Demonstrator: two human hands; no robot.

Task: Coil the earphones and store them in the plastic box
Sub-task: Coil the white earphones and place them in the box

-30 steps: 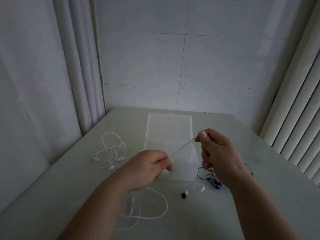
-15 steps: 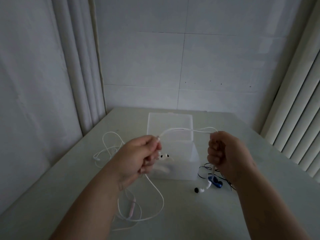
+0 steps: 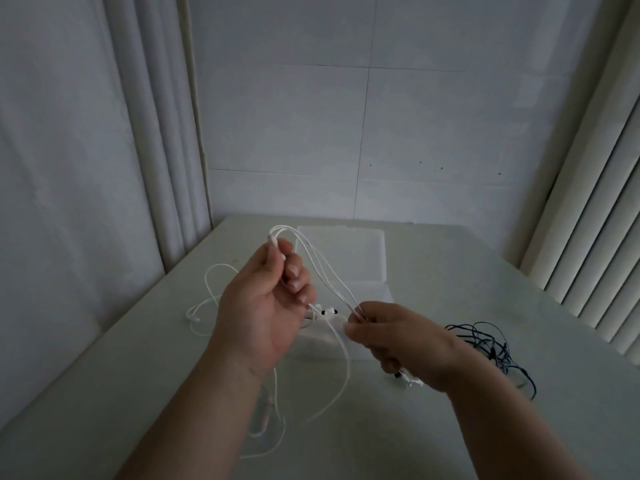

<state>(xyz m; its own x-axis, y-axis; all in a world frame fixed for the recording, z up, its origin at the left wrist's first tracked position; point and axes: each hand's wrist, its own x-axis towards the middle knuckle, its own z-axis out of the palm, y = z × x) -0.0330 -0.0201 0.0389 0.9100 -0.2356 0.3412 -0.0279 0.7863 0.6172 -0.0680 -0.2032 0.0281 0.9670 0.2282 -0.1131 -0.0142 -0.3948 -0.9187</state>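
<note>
In front of the plastic box [image 3: 367, 251], left hand [image 3: 263, 306] and right hand [image 3: 398, 337] grip the white earphones [image 3: 276, 233], fingers [image 3: 294, 271] curled round several loops; the tail hangs loose: coiling seems half done, storing remains.

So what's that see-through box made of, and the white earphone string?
The box looks like thin frosted plastic: it is cloudy and half see-through, with straight, stiff edges. The white earphone cable looks like soft, rubbery plastic with a smooth, dull skin, since it bends in loose loops. What is inside it cannot be seen.
</note>
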